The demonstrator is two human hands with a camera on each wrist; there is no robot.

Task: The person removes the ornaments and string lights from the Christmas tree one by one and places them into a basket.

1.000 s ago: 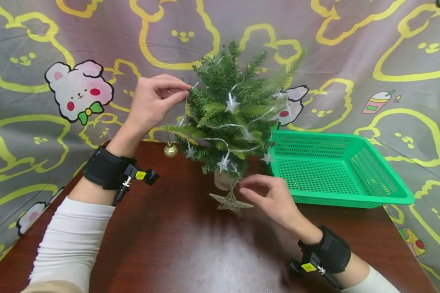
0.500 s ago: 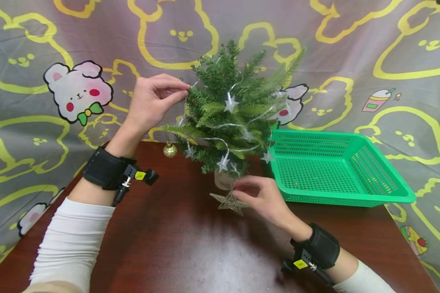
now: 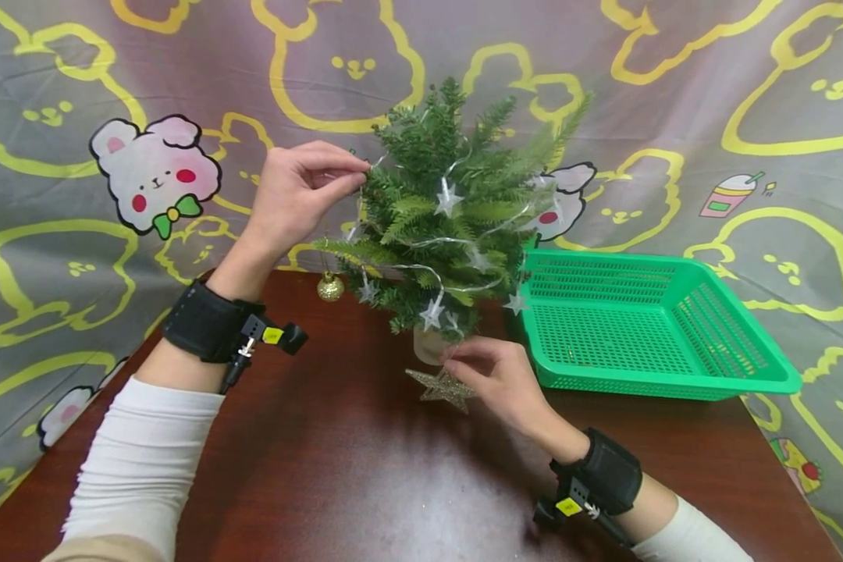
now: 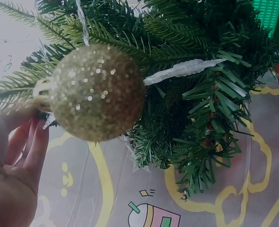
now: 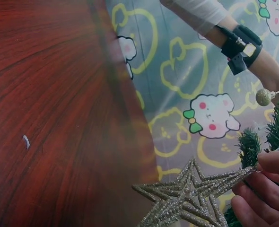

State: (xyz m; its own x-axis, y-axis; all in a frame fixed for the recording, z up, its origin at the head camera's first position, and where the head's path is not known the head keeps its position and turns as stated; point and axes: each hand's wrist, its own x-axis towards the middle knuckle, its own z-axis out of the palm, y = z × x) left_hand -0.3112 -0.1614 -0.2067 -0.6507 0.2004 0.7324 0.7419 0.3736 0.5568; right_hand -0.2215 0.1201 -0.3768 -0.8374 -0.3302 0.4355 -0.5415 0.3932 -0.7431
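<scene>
A small Christmas tree (image 3: 421,207) stands mid-table in a pale base, wound with a string of clear star lights (image 3: 448,200). At its upper left, my left hand (image 3: 288,191) pinches a branch tip between thumb and fingers; the ball partly covers those fingers in the left wrist view. That glittery gold ball (image 4: 99,92) hangs below the hand from a lower left branch. My right hand (image 3: 499,382), low in front of the tree, pinches a gold glitter star ornament (image 5: 191,194) at its upper point. The star's right side is partly behind the fingers in the head view.
A green perforated basket (image 3: 674,384) sits right of the tree, close to its branches. Behind the dark red table (image 3: 309,468) hangs a grey patterned curtain (image 3: 183,47). A tiny white scrap (image 5: 26,141) lies on the tabletop.
My right hand has moved left and in to the star's upper point, now covering part of the star. The left hand keeps its place at the branch.
</scene>
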